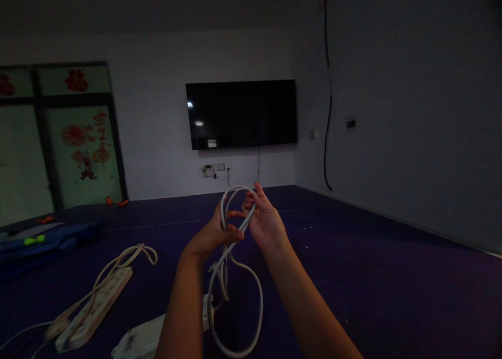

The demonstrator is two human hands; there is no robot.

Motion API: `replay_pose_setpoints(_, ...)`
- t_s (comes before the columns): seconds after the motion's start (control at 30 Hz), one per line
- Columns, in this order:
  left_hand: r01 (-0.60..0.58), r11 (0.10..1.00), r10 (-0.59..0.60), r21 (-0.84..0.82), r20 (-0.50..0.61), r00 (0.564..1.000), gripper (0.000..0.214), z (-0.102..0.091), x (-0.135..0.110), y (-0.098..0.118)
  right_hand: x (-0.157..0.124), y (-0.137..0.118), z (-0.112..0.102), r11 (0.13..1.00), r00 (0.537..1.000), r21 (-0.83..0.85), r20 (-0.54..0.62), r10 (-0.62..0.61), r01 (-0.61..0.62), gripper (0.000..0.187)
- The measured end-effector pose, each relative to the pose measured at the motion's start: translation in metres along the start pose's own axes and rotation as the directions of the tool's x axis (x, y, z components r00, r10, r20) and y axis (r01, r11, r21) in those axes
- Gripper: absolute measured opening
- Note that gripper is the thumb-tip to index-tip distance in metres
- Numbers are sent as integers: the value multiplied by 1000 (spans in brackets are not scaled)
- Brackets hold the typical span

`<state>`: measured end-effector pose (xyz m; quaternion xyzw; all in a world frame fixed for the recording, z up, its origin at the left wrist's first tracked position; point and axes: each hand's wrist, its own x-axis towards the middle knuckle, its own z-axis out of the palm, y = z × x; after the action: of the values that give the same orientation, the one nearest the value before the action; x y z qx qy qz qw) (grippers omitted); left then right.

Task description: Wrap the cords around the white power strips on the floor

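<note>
A looped white power cord [260,301] hangs between my two hands, its lower loop drooping over the dark purple surface. My left hand [214,233] is closed round the gathered strands, thumb across the front. On the other side, my right hand [266,217] pinches the top of the coil between thumb and fingers. Below, partly hidden behind my left forearm, lies a white power strip [147,334]; the cord runs down near its end. Left of it rests a second power strip [98,306] with its own cable [121,255] bunched on top.
Folded blue cloth [58,241] with a bright green item [34,239] lies at the far left. Small orange objects [115,201] sit near the glass door [84,149]. A television [241,115] hangs on the back wall; a black cable [326,128] dangles down the right wall.
</note>
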<state>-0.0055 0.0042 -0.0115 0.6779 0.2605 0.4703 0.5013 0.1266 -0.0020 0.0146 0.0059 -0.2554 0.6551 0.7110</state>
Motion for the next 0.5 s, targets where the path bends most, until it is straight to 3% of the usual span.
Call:
replay_pose_setpoints(0.1,-4,992,-3,129,57,998,132,1,-6,2,0,2,0,998,999,50,-28,-29,31,26)
replay_pose_setpoints(0.23,-17,928,16,371,6,1000,133,7,-7,1,-1,0,1,995,999,97,-24,-35,37,28)
replay_pose_setpoints(0.33,-77,854,104,515,-23,994,99,10,-5,3,-4,-7,5,998,1000,61,24,-13,11,27)
replay_pose_setpoints(0.5,-64,671,206,738,-103,973,34,11,-8,16,-7,-23,7,999,998,-37,55,-33,35,23)
